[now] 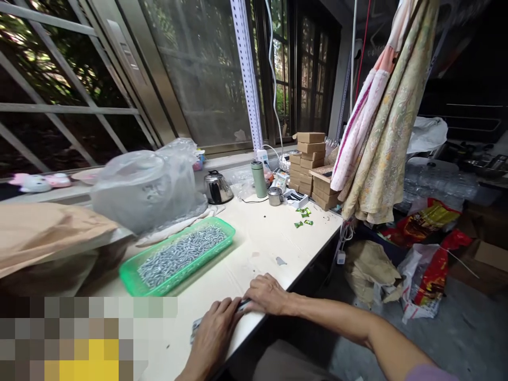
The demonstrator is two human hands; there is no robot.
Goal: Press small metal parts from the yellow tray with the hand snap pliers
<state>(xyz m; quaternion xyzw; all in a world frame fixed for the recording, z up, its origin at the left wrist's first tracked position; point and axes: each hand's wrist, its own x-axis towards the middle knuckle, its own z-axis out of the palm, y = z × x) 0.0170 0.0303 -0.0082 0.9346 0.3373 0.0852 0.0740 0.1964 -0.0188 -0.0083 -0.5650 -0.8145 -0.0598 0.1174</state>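
Note:
My left hand (216, 328) rests at the front edge of the white table (254, 233), its fingers bent around a small dark object (244, 304). From the right, my right hand (268, 295) reaches the same object, fingers curled and pressed together on it. The two hands touch or nearly touch. A grey metal-looking piece (195, 329) shows just left of my left hand, partly hidden by it. Beyond my hands, a green plastic basket (129, 275) holds many small silvery metal pieces (182, 255).
Plastic bags (143, 185) and brown paper (51, 230) lie at the left. Farther back stand a kettle (217, 188), a green bottle (259, 180), a metal cup (274, 196) and stacked small boxes (307, 164). Green wrappers (305, 211) lie nearby; cloths (381, 121) hang at the right.

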